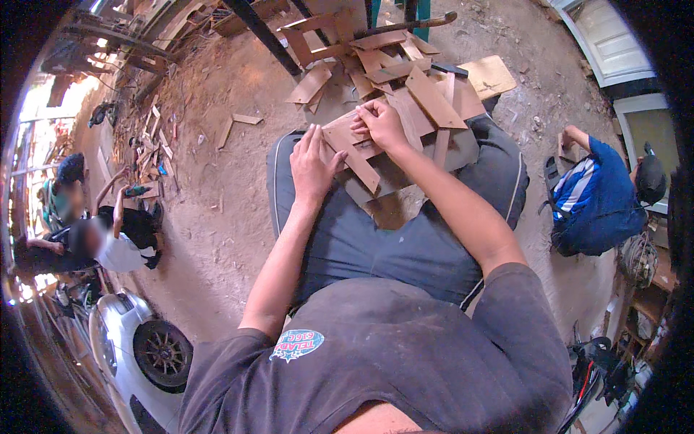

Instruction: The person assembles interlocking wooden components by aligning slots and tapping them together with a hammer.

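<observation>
Between my knees several flat brown wood pieces lie on a dark board. One wood strip [352, 160], with small holes near its end, slants across the near left of them. My left hand [312, 165] rests at that strip's left end, fingers stretched out and thumb apart, touching its edge. My right hand [381, 126] is just beyond the strip, over another flat wood piece. Its fingers are bent together in a pinch; whatever they hold is too small to make out. To the right, a wider wood piece [434, 98] with small holes lies across the others.
Beyond the board is a loose heap of wood pieces [390, 71] with a wooden frame [307, 40]. A pale wooden block [489, 77] stands right of it. A person in blue [600, 195] crouches at right; people sit at left, near a white car [134, 347].
</observation>
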A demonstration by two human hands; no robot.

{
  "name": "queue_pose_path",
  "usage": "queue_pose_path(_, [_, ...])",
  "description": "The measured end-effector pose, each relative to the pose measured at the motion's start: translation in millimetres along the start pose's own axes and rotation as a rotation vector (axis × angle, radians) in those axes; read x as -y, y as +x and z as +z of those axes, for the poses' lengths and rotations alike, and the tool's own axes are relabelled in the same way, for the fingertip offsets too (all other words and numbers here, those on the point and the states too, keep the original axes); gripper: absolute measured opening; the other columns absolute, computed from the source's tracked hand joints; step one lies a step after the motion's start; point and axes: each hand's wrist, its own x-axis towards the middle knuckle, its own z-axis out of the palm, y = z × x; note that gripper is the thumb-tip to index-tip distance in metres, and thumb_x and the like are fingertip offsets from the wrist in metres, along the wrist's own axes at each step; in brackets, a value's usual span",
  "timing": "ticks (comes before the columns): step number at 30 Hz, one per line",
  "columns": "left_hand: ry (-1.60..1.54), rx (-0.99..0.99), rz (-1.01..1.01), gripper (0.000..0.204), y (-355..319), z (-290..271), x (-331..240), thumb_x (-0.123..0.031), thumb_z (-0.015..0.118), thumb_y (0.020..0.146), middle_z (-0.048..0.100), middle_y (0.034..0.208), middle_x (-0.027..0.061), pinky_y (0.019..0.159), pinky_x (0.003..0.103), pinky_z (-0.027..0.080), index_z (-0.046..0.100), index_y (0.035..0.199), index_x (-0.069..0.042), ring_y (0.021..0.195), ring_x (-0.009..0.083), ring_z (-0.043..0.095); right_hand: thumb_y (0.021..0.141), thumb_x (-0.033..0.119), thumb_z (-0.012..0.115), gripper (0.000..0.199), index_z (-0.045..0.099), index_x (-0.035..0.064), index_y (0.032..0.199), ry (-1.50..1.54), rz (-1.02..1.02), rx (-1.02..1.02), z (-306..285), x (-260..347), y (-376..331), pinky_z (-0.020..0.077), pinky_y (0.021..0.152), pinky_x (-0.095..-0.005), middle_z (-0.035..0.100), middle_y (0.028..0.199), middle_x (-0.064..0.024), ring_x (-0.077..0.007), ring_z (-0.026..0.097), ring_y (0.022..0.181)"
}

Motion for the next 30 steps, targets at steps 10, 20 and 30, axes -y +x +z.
queue_pose_path(10, [-0.060, 0.140, -0.248, 0.082, -5.3, 4.5, -45.6, -0.049, 0.076, 0.083, 0.070, 0.083, 0.0204, 0.064, 0.049, 0.055, 0.036, 0.139, -0.003, 0.073, 0.0426, 0.069, 0.099, 0.015, 0.062, 0.019, 0.058, -0.0020, 0.091, 0.107, 0.027, 0.008, -1.1, 0.7, 3.7, 0.0609, 0.057, -0.0308, 0.068, 0.081, -0.0119, -0.0210, 0.072, 0.068])
queue_pose_path(20, [-0.572, 0.177, -0.644, 0.078, 9.2, -14.6, -33.4, -0.032, 0.075, 0.084, 0.070, 0.083, 0.0174, 0.069, 0.043, 0.058, 0.035, 0.141, 0.003, 0.074, 0.0277, 0.071, 0.100, 0.015, 0.061, 0.018, 0.057, -0.0012, 0.093, 0.115, 0.009, 0.029, -4.1, -2.7, 6.4, 0.0608, 0.058, -0.0302, 0.068, 0.082, -0.0120, -0.0204, 0.072, 0.069])
queue_pose_path(30, [-0.235, 0.217, -0.401, 0.066, -0.8, -17.3, -46.3, -0.036, 0.080, 0.080, 0.071, 0.080, 0.0154, 0.068, 0.040, 0.056, 0.056, 0.133, -0.005, 0.072, 0.0274, 0.071, 0.099, 0.014, 0.061, 0.017, 0.057, -0.0009, 0.094, 0.093, 0.049, 0.048, -5.7, 0.2, 7.2, 0.0616, 0.058, -0.0309, 0.069, 0.083, -0.0136, -0.0215, 0.073, 0.070])
